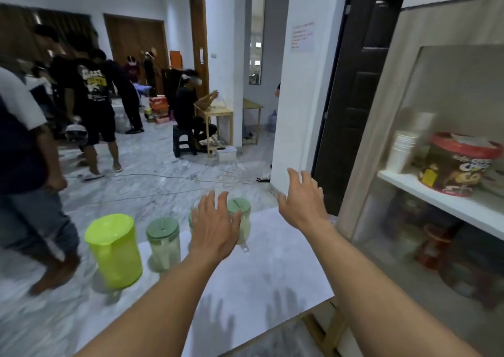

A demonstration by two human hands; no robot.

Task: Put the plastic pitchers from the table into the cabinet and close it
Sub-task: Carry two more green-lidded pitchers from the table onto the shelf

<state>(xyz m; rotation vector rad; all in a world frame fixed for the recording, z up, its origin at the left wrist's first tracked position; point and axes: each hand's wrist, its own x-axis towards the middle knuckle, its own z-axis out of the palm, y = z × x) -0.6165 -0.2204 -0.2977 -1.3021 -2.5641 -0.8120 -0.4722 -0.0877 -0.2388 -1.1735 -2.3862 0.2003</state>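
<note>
Both my arms reach out over the white surface (272, 269). My left hand (215, 227) hovers, fingers spread, over a green-lidded pitcher (240, 220); my right hand (301, 198) is spread and empty. Two more pitchers stand left: lime (114, 250) and green-lidded (163, 243). The cabinet (425, 166) stands right. I judge nothing is grasped yet; next, grip a pitcher.
</note>
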